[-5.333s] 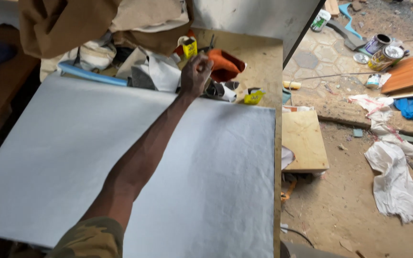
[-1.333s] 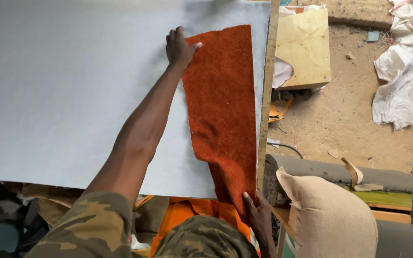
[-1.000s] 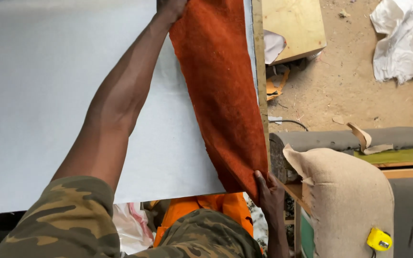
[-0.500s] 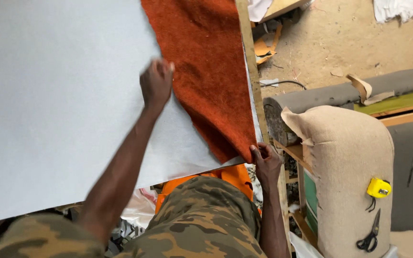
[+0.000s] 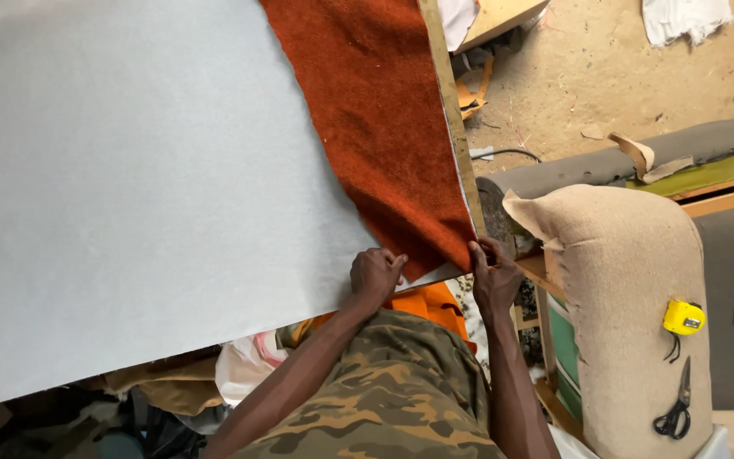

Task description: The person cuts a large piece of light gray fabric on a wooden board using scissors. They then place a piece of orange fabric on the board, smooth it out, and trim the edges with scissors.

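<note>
Grey sheet point(image 5: 146, 170): large pale panel lying flat over the worktable, filling the left and centre of the view; its near edge overhangs a heap of cloth and bags.
Left hand point(image 5: 375, 276): curled shut, knuckles up, pinching the near end of the rust fabric against the grey sheet.
Rust fabric point(image 5: 380, 119): coarse-piled strip lying on the grey sheet along its right margin; long axis runs from the near end at the hands up and slightly leftward to the top of the view; near end cut to a slanted point toward the right hand.
Right hand point(image 5: 493, 276): fingers closed on the near right corner of the rust fabric, beside the wooden edge point(image 5: 452, 127) of the table.
Padded armrest point(image 5: 630, 314): tan, to the right, carrying a yellow tape measure point(image 5: 683, 316) and black scissors point(image 5: 675, 408).
Risk, judged: uneven pull from the two hands could skew the strip off the table edge or ruck it; the overhanging grey sheet could slide toward the body.
</note>
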